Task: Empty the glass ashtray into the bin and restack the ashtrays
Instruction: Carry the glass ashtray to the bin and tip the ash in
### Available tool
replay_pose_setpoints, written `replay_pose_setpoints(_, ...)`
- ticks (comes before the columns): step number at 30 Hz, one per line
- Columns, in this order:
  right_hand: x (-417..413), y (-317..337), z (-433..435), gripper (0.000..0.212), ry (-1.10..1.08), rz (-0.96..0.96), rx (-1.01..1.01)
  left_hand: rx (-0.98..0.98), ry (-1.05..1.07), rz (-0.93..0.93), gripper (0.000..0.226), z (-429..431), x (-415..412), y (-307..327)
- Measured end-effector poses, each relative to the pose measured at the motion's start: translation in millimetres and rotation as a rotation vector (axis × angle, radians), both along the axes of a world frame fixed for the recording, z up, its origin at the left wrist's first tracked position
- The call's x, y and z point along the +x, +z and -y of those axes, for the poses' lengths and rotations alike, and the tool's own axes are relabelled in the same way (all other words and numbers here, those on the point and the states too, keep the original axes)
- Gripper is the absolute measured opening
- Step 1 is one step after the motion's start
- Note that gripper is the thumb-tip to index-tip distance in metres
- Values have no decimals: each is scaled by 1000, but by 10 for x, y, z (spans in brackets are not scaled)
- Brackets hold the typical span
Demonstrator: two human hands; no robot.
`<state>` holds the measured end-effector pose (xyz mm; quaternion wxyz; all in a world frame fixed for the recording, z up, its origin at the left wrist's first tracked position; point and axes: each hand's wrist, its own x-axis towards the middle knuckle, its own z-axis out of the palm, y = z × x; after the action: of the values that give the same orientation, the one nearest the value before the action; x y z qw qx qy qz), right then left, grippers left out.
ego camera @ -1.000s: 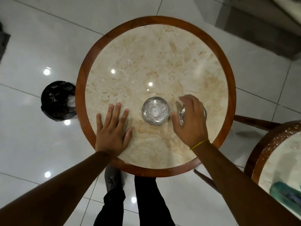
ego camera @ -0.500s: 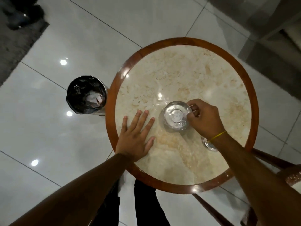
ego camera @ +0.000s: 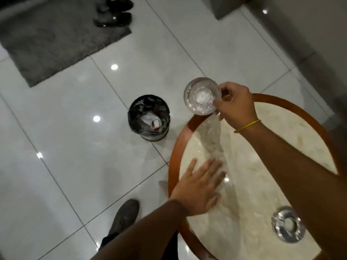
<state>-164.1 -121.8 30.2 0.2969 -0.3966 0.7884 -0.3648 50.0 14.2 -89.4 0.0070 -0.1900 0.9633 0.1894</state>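
My right hand (ego camera: 235, 106) grips a round glass ashtray (ego camera: 201, 95) by its rim, holding it in the air past the table's left edge, upright, with pale ash inside. A black-lined bin (ego camera: 149, 117) stands on the floor to the left of it, holding white scraps. A second glass ashtray (ego camera: 288, 227) rests on the round marble table (ego camera: 253, 166) near its front right, partly behind my right forearm. My left hand (ego camera: 200, 186) lies flat with fingers spread on the table's left side.
The table has a brown wooden rim (ego camera: 173, 158). A grey mat (ego camera: 54, 38) and dark shoes (ego camera: 112, 13) lie on the white tiled floor at the back left. My own shoe (ego camera: 124, 216) is on the floor by the table.
My right hand has lifted the ash-filled ashtray off the table and carried it left, beyond the rim toward the bin. The other ashtray stays on the table. My left hand remains flat.
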Motion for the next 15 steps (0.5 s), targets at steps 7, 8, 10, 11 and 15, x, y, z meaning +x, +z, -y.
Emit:
replay_pose_setpoints(7, 690, -451, 663, 21, 338, -324, -28, 112, 7, -10, 74, -16, 2, -65)
replay_pose_setpoints(8, 773, -509, 708, 21, 393, -363, -19, 111, 19, -15, 74, -24, -1, -71)
replay_pose_setpoints(10, 925, -617, 772, 22, 491, -417, -17, 92, 26, -39, 73, -31, 7, -83)
replay_pose_setpoints(11, 985, -668, 793, 23, 530, -435, -18, 73, 19, -47, 72, -34, 15, -86)
replay_pose_setpoints(15, 1171, -875, 838, 23, 669, -535, 24, -22, 13, -9, 72, -59, 12, -109)
